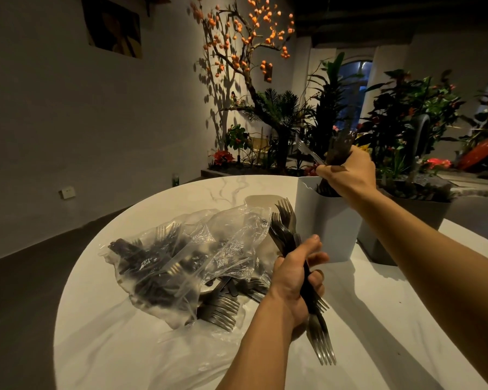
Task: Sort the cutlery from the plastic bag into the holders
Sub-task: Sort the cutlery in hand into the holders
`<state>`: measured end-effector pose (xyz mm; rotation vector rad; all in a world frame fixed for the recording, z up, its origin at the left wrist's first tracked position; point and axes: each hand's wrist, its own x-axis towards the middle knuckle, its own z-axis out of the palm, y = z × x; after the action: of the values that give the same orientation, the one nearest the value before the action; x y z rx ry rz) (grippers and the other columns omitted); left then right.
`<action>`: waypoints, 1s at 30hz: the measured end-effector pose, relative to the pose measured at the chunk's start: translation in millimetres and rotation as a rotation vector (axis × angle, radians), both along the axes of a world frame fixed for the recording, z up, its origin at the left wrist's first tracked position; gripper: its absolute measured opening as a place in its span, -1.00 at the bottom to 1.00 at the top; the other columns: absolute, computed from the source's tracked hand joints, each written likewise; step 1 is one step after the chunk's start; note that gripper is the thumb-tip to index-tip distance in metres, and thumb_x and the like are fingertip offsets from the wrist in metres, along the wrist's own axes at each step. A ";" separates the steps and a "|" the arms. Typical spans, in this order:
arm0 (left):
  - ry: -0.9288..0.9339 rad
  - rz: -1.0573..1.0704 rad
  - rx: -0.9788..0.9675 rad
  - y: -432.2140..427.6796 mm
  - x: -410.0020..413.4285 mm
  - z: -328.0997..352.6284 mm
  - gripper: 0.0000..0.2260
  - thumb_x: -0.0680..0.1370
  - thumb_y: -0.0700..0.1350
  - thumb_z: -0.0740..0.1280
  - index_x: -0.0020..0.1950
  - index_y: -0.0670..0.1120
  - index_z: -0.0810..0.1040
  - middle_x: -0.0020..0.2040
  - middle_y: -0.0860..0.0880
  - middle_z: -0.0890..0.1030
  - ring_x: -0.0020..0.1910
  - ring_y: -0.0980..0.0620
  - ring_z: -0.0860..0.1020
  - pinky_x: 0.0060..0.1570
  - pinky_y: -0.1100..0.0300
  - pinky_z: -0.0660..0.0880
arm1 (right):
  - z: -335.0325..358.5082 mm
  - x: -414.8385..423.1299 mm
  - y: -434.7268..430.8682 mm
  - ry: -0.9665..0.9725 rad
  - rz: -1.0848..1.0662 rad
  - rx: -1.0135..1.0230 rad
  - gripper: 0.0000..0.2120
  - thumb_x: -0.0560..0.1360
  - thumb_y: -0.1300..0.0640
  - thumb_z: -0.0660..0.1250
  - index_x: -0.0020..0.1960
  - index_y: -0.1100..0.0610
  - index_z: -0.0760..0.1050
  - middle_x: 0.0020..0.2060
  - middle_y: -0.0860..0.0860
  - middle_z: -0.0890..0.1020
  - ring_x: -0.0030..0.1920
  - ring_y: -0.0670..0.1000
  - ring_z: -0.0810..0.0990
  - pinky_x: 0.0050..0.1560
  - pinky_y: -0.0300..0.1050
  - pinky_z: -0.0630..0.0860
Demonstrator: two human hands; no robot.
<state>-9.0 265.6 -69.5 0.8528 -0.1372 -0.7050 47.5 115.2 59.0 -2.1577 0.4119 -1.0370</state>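
Left hand (292,273) grips a fork bundle (310,280); right hand (347,171) grips cutlery (340,149) over the white holder (327,220).

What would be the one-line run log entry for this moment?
left hand: grips fork bundle | right hand: holds cutlery bunch above white holder | plastic bag: cutlery inside, on table

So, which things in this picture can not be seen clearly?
- Inside of the white holder: head view, hidden by its wall and the right hand.
- Cutlery in the plastic bag: head view, blurred by crumpled film and dim light.
- Bundle the right hand grips: dark and motion-blurred.
- Grey holder: partly behind the right forearm.
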 end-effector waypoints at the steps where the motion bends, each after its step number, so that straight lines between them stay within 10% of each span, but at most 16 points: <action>1: -0.001 0.001 -0.003 0.0 -0.2 -0.1 -0.80 0.48 0.05 0.51 -0.05 -0.05 0.61 -0.22 0.02 0.64 -0.58 0.18 0.35 -0.55 0.30 0.29 | -0.1 -0.9 -0.2 -0.022 0.012 0.025 -0.69 0.39 0.10 0.54 0.06 0.11 0.52 -0.10 0.03 0.61 0.03 0.12 0.62 0.10 0.15 0.62; 12: -0.032 0.019 -0.009 1.5 -1.8 -0.7 -0.84 0.49 -0.03 0.52 -0.18 -0.07 0.62 -0.23 0.01 0.62 -0.56 0.18 0.36 -0.53 0.29 0.33 | 1.5 -7.2 -8.6 -0.111 0.158 0.183 -0.43 0.21 -0.02 0.59 0.13 0.17 0.51 -0.05 0.12 0.63 -0.02 0.11 0.66 -0.03 0.04 0.67; 21: -0.030 0.027 -0.022 2.9 -1.6 0.1 -0.85 0.49 -0.05 0.53 -0.15 -0.08 0.61 -0.23 0.00 0.63 -0.56 0.18 0.37 -0.53 0.30 0.34 | 5.5 -11.8 1.8 -0.257 0.278 0.254 -0.86 0.45 0.14 0.54 -0.14 0.04 0.57 -0.21 0.04 0.64 -0.10 0.04 0.66 0.01 0.01 0.63; 30: -0.030 0.016 -0.033 3.2 -2.5 0.1 -0.85 0.52 -0.03 0.50 -0.14 -0.07 0.62 -0.21 0.00 0.62 -0.55 0.18 0.37 -0.54 0.29 0.37 | 2.4 -15.4 0.4 -0.386 0.252 0.379 -0.84 0.48 0.15 0.41 -0.26 0.03 0.52 -0.31 -0.01 0.56 -0.20 -0.01 0.57 0.00 0.06 0.59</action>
<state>-11.5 268.8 -69.4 0.8323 -0.1684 -0.6737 32.1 115.6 61.4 -1.5833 0.1341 -1.0990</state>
